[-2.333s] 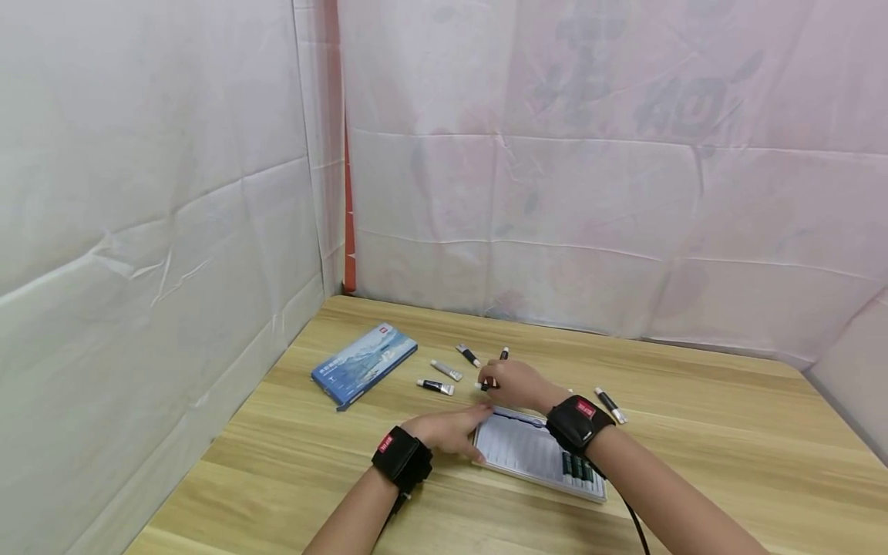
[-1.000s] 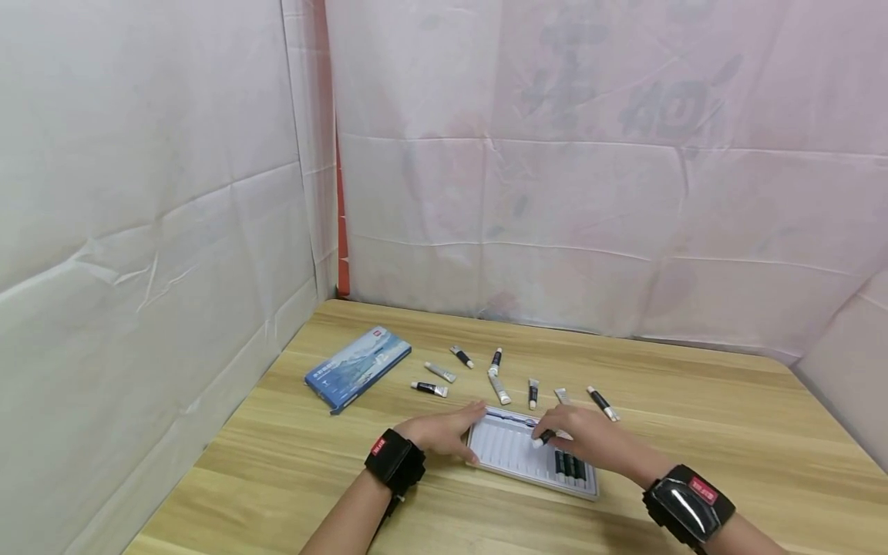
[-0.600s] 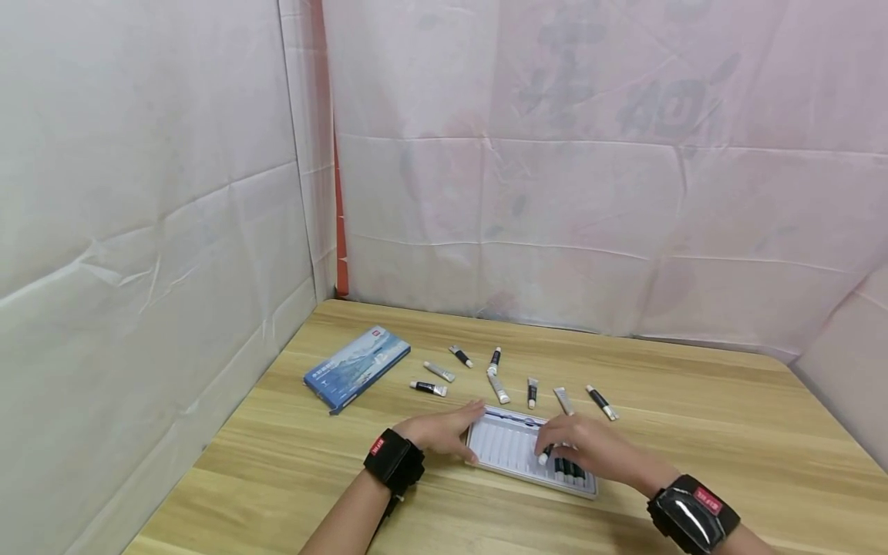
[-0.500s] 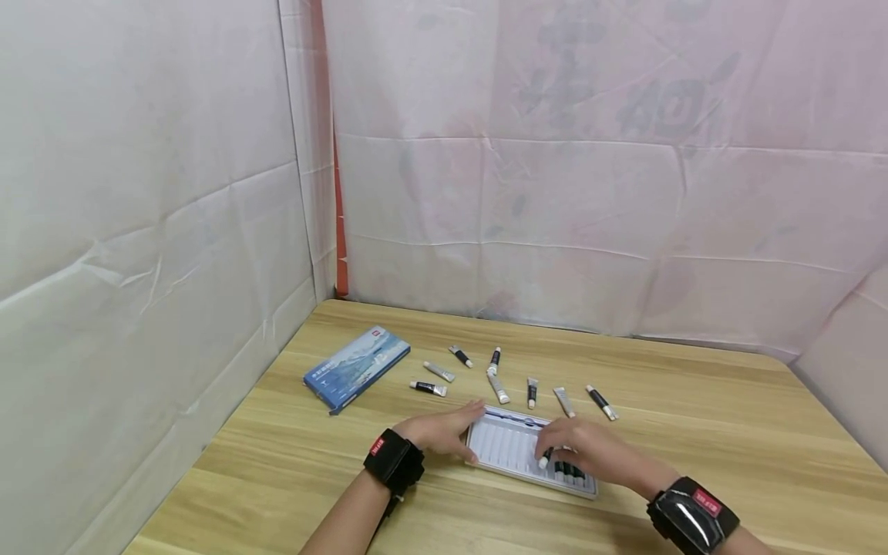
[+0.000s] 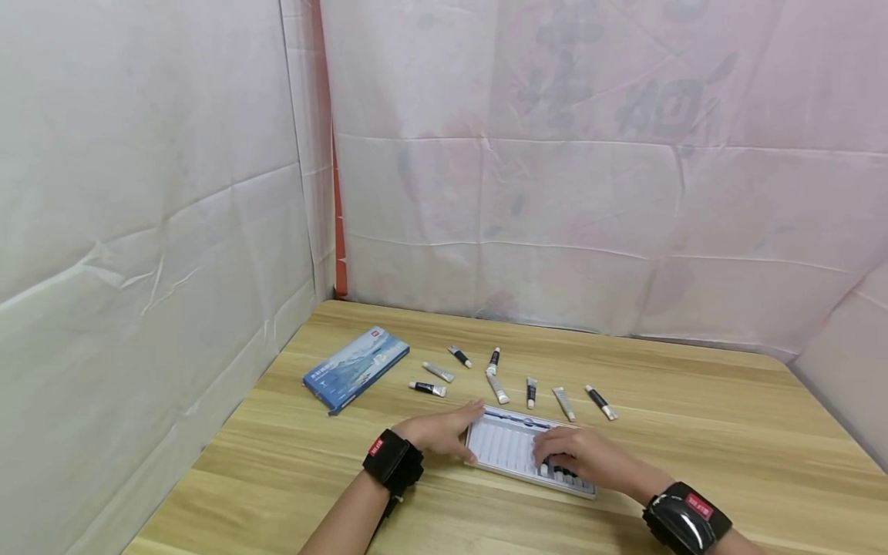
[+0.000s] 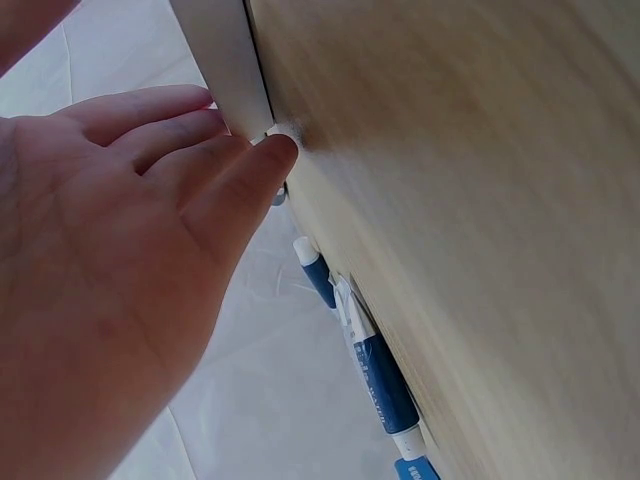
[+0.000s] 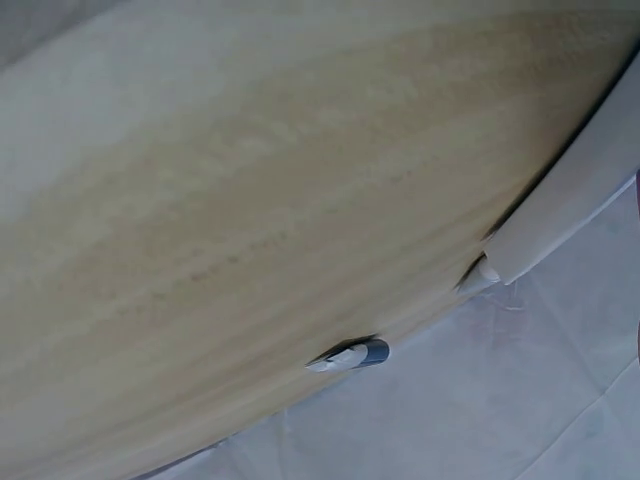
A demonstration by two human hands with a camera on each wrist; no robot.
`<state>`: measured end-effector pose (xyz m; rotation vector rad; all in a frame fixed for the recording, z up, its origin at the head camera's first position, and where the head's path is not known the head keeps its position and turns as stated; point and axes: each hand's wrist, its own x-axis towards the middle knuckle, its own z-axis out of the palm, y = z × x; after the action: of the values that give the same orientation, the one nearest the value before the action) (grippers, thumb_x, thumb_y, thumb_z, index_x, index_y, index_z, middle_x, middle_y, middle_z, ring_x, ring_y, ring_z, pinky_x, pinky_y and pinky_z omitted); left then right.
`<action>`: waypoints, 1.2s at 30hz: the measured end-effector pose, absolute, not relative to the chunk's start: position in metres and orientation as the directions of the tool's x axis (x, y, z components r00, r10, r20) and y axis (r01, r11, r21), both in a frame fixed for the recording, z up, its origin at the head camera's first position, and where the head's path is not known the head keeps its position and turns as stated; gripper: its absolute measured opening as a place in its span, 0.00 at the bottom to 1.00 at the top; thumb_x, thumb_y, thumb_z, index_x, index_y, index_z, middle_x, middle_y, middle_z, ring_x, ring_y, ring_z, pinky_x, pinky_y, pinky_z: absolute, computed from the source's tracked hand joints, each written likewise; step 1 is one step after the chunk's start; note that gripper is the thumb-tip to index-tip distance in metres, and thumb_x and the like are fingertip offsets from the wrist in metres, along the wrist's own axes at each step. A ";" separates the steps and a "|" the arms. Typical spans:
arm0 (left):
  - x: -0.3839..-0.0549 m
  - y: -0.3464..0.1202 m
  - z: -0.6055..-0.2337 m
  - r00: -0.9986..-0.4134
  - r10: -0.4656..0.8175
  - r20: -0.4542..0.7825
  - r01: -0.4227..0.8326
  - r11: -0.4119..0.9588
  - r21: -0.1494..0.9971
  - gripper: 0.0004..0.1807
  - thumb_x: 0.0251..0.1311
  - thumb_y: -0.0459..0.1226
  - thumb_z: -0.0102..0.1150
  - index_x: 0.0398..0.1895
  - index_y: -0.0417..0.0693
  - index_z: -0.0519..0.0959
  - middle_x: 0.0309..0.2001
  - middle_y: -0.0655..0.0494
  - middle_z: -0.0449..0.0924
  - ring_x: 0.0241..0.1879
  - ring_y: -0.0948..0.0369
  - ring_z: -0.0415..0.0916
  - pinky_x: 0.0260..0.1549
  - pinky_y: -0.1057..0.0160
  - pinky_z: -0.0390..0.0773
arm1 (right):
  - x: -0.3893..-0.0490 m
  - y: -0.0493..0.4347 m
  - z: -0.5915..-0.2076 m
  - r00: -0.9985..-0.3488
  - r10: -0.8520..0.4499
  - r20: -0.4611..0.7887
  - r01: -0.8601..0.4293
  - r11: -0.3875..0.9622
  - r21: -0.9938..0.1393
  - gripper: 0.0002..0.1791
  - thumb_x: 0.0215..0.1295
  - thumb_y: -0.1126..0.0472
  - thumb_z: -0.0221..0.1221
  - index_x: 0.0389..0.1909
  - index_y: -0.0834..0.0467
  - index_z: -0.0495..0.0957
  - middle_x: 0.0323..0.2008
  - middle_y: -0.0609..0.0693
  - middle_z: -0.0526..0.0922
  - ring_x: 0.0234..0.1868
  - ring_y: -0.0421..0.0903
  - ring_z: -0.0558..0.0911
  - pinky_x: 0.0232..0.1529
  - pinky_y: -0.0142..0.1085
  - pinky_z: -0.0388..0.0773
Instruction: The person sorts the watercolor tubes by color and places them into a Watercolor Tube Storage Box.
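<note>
A white slotted plastic tray lies on the table. My left hand rests against its left end, thumb at the near corner and fingers at the far corner. The left wrist view shows this hand with fairly straight fingers touching the tray's side. Over the tray's right part, my right hand has its curled fingers on a dark paint tube, whose white cap shows below them. More dark tubes lie in the slots beside it, partly hidden. The right hand itself is out of its wrist view.
Several loose paint tubes lie behind the tray, among them a dark one, a silver one and another dark one. A flat blue box sits at the left. A thin brush lies along the tray's far edge.
My right hand has brought a dark tube from behind the tray to a slot left of the other tubes and lowered it there. My left hand has stayed at the tray's end.
</note>
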<state>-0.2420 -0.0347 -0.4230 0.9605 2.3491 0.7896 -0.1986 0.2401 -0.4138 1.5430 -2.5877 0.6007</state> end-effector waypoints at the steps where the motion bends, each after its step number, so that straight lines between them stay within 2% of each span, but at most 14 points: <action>1: -0.242 -0.035 -0.423 -0.639 0.741 -0.209 0.465 0.588 0.663 0.47 0.50 0.37 0.66 0.70 0.40 0.50 0.71 0.50 0.42 0.69 0.61 0.38 0.63 0.66 0.45 | -0.199 0.240 -0.414 -0.493 -0.830 0.261 -0.859 0.416 -0.297 0.18 0.50 0.74 0.63 0.35 0.48 0.80 0.44 0.48 0.81 0.47 0.48 0.79 0.44 0.39 0.77; 6: -0.241 -0.036 -0.422 -0.636 0.744 -0.207 0.463 0.582 0.669 0.47 0.50 0.37 0.66 0.70 0.40 0.50 0.71 0.49 0.42 0.69 0.61 0.38 0.63 0.66 0.45 | -0.199 0.243 -0.414 -0.503 -0.828 0.249 -0.846 0.413 -0.337 0.16 0.50 0.74 0.63 0.35 0.51 0.83 0.43 0.51 0.81 0.47 0.49 0.79 0.43 0.39 0.77; 13: -0.241 -0.035 -0.424 -0.635 0.746 -0.201 0.465 0.577 0.672 0.47 0.50 0.36 0.66 0.70 0.40 0.49 0.71 0.50 0.41 0.69 0.60 0.38 0.63 0.66 0.45 | -0.197 0.248 -0.415 -0.538 -0.811 0.231 -0.819 0.438 -0.370 0.10 0.54 0.66 0.63 0.37 0.52 0.84 0.44 0.50 0.81 0.49 0.50 0.78 0.44 0.42 0.76; 19: -0.238 -0.034 -0.421 -0.641 0.743 -0.194 0.476 0.583 0.658 0.47 0.51 0.35 0.66 0.70 0.38 0.49 0.71 0.47 0.42 0.69 0.58 0.38 0.63 0.65 0.45 | -0.196 0.245 -0.415 -0.527 -0.818 0.232 -0.828 0.432 -0.357 0.09 0.54 0.66 0.64 0.35 0.51 0.83 0.44 0.53 0.81 0.47 0.51 0.79 0.43 0.40 0.77; 25: -0.237 -0.036 -0.420 -0.657 0.725 -0.204 0.474 0.609 0.636 0.46 0.51 0.36 0.66 0.70 0.39 0.50 0.71 0.49 0.43 0.69 0.59 0.39 0.63 0.66 0.45 | -0.196 0.242 -0.413 -0.544 -0.816 0.196 -0.818 0.463 -0.342 0.09 0.53 0.66 0.65 0.34 0.50 0.83 0.44 0.53 0.81 0.47 0.51 0.79 0.43 0.40 0.77; 29: -0.237 -0.036 -0.419 -0.656 0.728 -0.201 0.480 0.607 0.633 0.46 0.51 0.36 0.66 0.70 0.39 0.50 0.71 0.48 0.43 0.69 0.59 0.39 0.63 0.66 0.45 | -0.198 0.242 -0.411 -0.547 -0.807 0.221 -0.808 0.440 -0.392 0.08 0.54 0.67 0.64 0.35 0.53 0.83 0.42 0.53 0.81 0.45 0.50 0.79 0.42 0.41 0.77; 32: -0.238 -0.036 -0.419 -0.652 0.732 -0.198 0.482 0.601 0.637 0.46 0.51 0.36 0.66 0.70 0.38 0.50 0.71 0.48 0.43 0.69 0.58 0.39 0.63 0.66 0.45 | -0.205 0.247 -0.408 -0.594 -0.757 0.272 -0.781 0.460 -0.423 0.08 0.56 0.68 0.62 0.36 0.56 0.81 0.40 0.51 0.81 0.42 0.48 0.80 0.41 0.41 0.78; 34: -0.238 -0.036 -0.420 -0.651 0.733 -0.196 0.479 0.598 0.643 0.47 0.50 0.36 0.66 0.70 0.38 0.50 0.71 0.48 0.43 0.69 0.59 0.39 0.63 0.66 0.45 | -0.214 0.257 -0.405 -0.676 -0.681 0.281 -0.726 0.550 -0.413 0.08 0.56 0.68 0.61 0.36 0.57 0.81 0.39 0.50 0.81 0.41 0.47 0.79 0.39 0.41 0.78; 36: -0.238 -0.035 -0.421 -0.652 0.733 -0.197 0.474 0.596 0.648 0.47 0.50 0.36 0.66 0.70 0.39 0.50 0.71 0.48 0.43 0.69 0.59 0.39 0.63 0.66 0.45 | -0.225 0.268 -0.402 -0.750 -0.588 0.303 -0.661 0.665 -0.347 0.07 0.54 0.70 0.62 0.35 0.58 0.81 0.35 0.50 0.80 0.36 0.47 0.79 0.35 0.41 0.78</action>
<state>-0.2383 -0.0354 -0.4206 0.9619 2.3781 0.7793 -0.2255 0.2684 -0.4024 1.0264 -2.7137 0.6639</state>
